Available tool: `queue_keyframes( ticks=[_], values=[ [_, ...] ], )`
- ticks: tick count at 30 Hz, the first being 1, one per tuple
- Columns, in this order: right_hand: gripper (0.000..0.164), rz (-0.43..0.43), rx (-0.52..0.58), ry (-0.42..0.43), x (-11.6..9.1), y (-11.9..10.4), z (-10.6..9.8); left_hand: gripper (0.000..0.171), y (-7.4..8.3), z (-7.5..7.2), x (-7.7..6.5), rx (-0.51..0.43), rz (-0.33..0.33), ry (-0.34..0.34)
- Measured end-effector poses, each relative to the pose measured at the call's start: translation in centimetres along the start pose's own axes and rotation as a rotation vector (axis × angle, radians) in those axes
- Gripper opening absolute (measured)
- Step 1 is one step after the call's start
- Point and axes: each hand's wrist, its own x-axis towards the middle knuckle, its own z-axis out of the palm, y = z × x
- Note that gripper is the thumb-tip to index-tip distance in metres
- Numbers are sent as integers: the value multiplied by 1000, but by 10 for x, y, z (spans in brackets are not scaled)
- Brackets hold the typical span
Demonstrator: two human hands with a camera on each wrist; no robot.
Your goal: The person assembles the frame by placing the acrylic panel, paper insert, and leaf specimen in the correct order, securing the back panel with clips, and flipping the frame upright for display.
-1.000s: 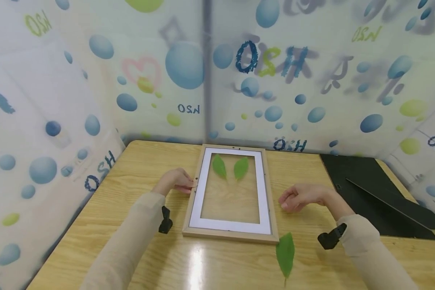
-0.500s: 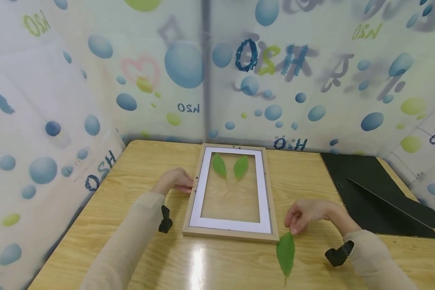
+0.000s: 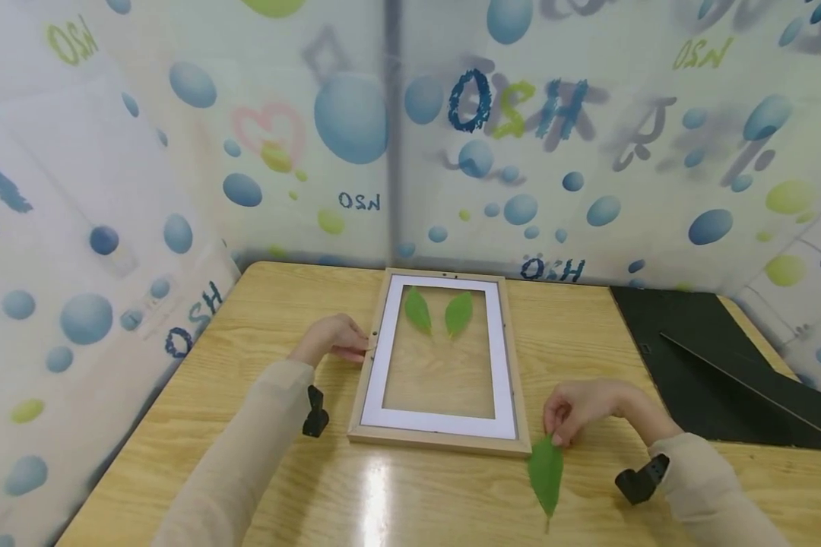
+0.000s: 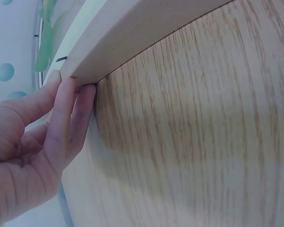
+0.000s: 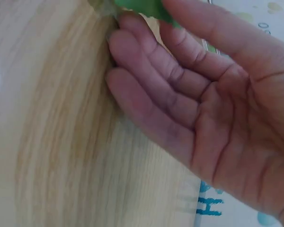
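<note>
Two grips in the head view: on the frame (image 3: 441, 441) at nine o'clock, on a leaf (image 3: 546, 479) just outside it towards five. Left wrist view: clasps with the left hand (image 4: 47, 156), probably for steadiness. Right wrist view: pinches with the right hand (image 5: 208, 111), perhaps to avoid creasing.

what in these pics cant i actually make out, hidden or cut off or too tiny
Held leaf: right wrist view, mostly cut off by the top edge; head view, upper end partly covered by the right hand.
Wooden frame: left wrist view, mostly cut off.
Dark marks on its rim: head view, too small to identify.
Black board: head view, partly hidden by the raised flap.
</note>
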Motion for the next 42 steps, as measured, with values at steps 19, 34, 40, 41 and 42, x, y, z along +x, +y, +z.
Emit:
queue_keyframes(
  ticks=[19, 34, 40, 41, 42],
  values=[
    [26, -14, 236, 145, -16, 13, -24, 31, 1, 0, 0, -25, 3, -14],
    [15, -27, 279, 272, -2, -12, -51, 33, 1, 0, -1, -46, -8, -5],
    [14, -28, 269, 300, 26, -25, -50, 32, 1, 1, -2, -44, 10, -6],
    [13, -25, 271, 301, 31, -28, -50, 31, 1, 1, -3, -43, 11, -5],
    [14, -24, 275, 302, 37, -31, -50, 31, 1, 1, -3, -46, 11, -4]
  ],
)
